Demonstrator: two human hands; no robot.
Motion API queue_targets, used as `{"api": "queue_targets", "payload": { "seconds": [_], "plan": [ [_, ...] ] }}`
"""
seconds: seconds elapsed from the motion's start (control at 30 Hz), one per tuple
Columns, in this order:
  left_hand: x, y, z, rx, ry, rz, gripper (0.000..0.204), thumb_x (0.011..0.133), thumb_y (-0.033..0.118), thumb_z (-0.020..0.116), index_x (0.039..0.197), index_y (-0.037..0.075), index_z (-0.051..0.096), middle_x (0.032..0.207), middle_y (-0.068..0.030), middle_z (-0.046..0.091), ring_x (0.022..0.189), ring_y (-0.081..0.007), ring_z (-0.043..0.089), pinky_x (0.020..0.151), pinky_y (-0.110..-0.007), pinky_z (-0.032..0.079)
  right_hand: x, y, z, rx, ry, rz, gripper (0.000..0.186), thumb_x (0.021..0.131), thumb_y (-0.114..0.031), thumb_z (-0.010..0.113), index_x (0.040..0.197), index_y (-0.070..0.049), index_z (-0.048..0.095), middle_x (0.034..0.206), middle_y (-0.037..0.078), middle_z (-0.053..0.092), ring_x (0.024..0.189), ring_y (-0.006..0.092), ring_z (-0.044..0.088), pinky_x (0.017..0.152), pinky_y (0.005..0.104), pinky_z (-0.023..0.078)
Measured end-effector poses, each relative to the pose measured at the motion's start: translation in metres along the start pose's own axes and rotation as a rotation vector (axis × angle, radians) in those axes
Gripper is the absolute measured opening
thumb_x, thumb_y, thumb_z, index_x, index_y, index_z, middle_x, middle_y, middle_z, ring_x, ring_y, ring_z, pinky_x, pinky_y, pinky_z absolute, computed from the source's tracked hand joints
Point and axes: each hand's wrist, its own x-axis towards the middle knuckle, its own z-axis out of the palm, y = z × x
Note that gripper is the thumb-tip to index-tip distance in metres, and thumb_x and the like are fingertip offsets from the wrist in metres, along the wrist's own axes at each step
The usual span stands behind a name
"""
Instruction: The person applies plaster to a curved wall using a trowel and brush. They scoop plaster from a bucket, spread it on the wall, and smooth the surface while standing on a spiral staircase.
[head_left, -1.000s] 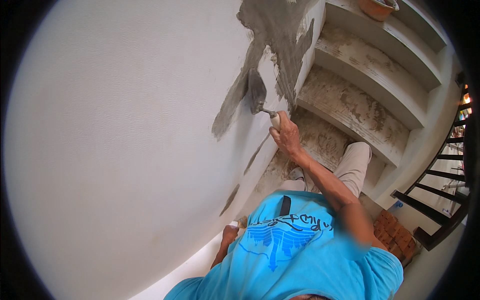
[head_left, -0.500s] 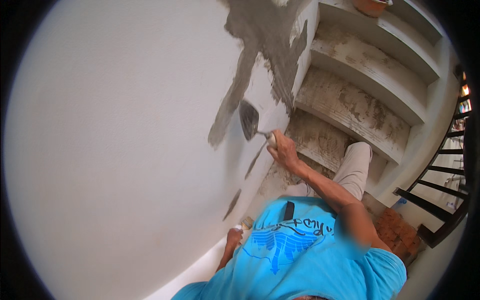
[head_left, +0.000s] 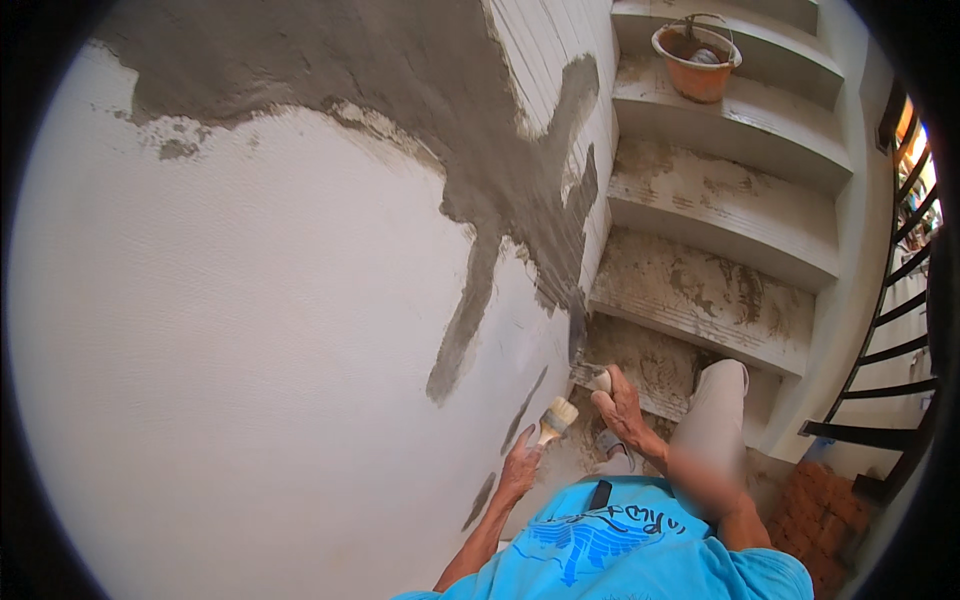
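Note:
My left hand [head_left: 519, 469] is closed around the handle of a paintbrush [head_left: 556, 420] with pale bristles, pointing up and to the right beside the white wall [head_left: 250, 360]. To its right, my right hand [head_left: 622, 408] grips the light handle of a trowel. The dark trowel blade [head_left: 577, 335] is tilted nearly edge-on at the corner where the wall meets the steps, close to the lower end of a wet grey mortar patch [head_left: 430, 110]. Whether the blade touches the wall, I cannot tell. Brush and trowel are a short distance apart.
An orange bucket [head_left: 698, 80] with a wire handle stands on an upper step, something inside it. Mortar-stained stairs [head_left: 715, 280] climb ahead. A black railing [head_left: 880, 436] runs along the right. Reddish bricks [head_left: 820, 515] lie at lower right, near my bent knee [head_left: 715, 400].
The trowel has come away from the wall, down and right toward the stair corner. My left hand has risen with the brush toward the trowel. The view has shifted, showing more mortar and the bucket.

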Motion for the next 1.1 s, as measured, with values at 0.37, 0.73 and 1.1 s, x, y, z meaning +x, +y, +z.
{"api": "queue_targets", "payload": {
  "seconds": [0.37,0.73,1.1],
  "plan": [
    [-0.005,0.195,-0.059,0.396,0.259,0.482,0.018,0.092,0.017,0.063,0.104,0.005,0.067,0.072,-0.0207,0.062,0.062,-0.0374,0.062,0.057,-0.041,0.047,0.038,0.022,-0.054,0.116,0.397,-0.038,0.019,0.079,-0.011,0.054,0.095,-0.001,0.051,0.076,0.007,0.053,0.067,0.0156,0.05,0.059,0.0324,0.044],
    [-0.042,0.41,-0.111,0.881,0.643,0.902,0.017,0.089,0.009,0.062,0.098,-0.001,0.071,0.06,-0.0186,0.06,0.048,-0.0192,0.055,0.05,-0.034,0.043,0.071,0.048,-0.054,0.041,0.295,-0.026,0.023,0.082,-0.018,0.058,0.093,0.0,0.048,0.077,0.013,0.052,0.068,0.0229,0.05,0.065,0.0368,0.045],
    [-0.051,0.532,-0.172,1.231,0.805,0.935,0.029,0.091,0.025,0.062,0.097,-0.001,0.073,0.083,-0.0159,0.071,0.076,-0.0249,0.067,0.073,-0.038,0.053,0.09,0.07,-0.066,0.001,0.305,-0.065,0.026,0.078,-0.021,0.059,0.091,-0.001,0.047,0.073,0.015,0.052,0.064,0.0263,0.052,0.062,0.039,0.046]
  ]
}}
